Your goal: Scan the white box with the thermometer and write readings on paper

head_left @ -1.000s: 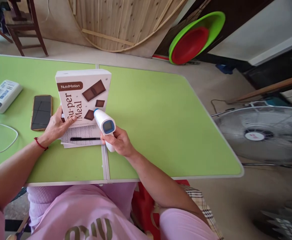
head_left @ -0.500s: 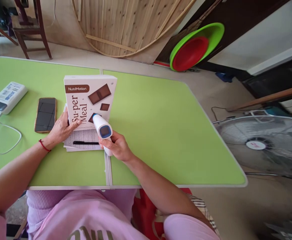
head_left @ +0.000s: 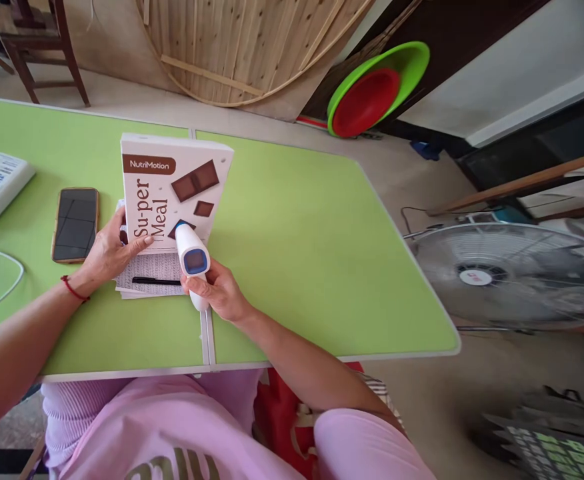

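Observation:
A white and brown NutriMotion box (head_left: 165,173) stands upright on the green table, its printed front facing me. My left hand (head_left: 112,247) grips the box's lower left edge, thumb across the front and the other fingers partly hidden behind. In my right hand (head_left: 222,290) is a white infrared thermometer (head_left: 191,257), held by its handle. The blue-rimmed nose points at the lower part of the box front, close to it; whether they touch I cannot tell. Handwritten paper sheets (head_left: 165,265) lie just below the box, with a black pen (head_left: 156,281) on them.
A phone (head_left: 75,225) lies left of my left hand, and a white power bank (head_left: 2,183) with a cable sits farther left. The folding table (head_left: 312,253) has a metal seam beneath the thermometer. Beyond its right edge stands a large fan (head_left: 477,277).
The whole view has shifted, so the scene sits farther left. The box is tilted slightly differently. Both hands keep their holds, and the thermometer still points at the box.

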{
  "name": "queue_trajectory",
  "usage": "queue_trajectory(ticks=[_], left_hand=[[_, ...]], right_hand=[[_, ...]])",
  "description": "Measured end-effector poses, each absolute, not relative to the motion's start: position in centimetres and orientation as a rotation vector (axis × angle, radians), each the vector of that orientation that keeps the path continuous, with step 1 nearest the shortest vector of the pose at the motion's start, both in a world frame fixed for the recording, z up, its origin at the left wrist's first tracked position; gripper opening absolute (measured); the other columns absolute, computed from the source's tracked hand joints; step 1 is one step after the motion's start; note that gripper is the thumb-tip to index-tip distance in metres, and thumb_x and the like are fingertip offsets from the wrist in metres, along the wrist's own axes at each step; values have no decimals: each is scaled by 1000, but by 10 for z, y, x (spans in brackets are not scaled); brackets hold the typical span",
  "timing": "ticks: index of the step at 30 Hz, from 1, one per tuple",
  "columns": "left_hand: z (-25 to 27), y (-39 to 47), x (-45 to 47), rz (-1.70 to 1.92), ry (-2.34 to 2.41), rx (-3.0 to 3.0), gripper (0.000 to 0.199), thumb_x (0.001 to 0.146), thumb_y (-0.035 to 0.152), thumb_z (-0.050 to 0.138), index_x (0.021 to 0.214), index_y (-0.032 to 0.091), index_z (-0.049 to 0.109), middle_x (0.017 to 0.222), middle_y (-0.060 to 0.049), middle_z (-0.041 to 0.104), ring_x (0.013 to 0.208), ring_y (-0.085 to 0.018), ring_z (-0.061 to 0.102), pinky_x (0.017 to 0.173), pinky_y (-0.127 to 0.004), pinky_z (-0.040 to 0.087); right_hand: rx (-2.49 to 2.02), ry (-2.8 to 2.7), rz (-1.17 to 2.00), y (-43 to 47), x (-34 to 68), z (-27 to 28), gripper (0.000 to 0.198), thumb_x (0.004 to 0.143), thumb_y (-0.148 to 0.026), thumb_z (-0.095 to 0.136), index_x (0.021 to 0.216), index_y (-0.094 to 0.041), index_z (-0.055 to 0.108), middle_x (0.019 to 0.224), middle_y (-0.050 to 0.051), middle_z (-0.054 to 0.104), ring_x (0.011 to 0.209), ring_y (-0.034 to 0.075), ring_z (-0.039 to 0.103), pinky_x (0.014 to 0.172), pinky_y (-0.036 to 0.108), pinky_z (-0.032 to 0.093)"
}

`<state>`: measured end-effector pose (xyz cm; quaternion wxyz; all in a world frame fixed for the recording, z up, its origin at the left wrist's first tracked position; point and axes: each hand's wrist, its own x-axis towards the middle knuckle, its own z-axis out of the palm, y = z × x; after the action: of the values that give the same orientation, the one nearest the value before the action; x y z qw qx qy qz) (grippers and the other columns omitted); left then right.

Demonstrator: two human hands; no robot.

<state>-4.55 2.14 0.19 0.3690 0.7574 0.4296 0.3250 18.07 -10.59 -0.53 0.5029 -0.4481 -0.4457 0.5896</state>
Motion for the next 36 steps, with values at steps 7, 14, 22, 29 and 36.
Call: queue_trajectory(ticks=[7,14,22,29,36], left_hand=[[3,17,-48,797,1123,1945,86,87,95,68,129,20,65,124,-16,80,110,-39,79,92,-48,69],[7,17,-48,802,1019,1989,79,88,94,69,121,22,70,133,-15,79,123,-41,76,109,-52,65],[6,19,-50,769,999,1985,85,92,93,64,133,18,66,136,-19,78,122,-41,77,104,-51,66],[6,19,-49,760,1004,1962,91,87,93,71,138,18,64,131,-17,80,115,-39,79,98,-46,69],[5,18,-49,756,998,1985,92,89,92,68,141,16,63,121,-17,80,92,-32,77,77,-41,67]], right_hand=[[-1035,-1027,1486,-109,178,-5,62,71,-74,95,88,-24,62,75,-2,70,62,14,64,62,33,57],[-1096,-1047,1437,-112,176,-7,61,71,-77,93,86,-25,64,73,-1,72,63,16,67,63,35,58],[-1066,-1039,1453,-112,175,-11,62,75,-79,90,90,-24,67,74,0,74,67,17,69,66,35,59],[-1072,-1056,1433,-113,177,-15,60,78,-79,87,93,-24,68,76,0,73,67,17,69,67,36,60],[-1079,-1046,1431,-114,178,-13,61,77,-81,86,89,-24,68,76,0,74,66,17,69,68,38,62]])
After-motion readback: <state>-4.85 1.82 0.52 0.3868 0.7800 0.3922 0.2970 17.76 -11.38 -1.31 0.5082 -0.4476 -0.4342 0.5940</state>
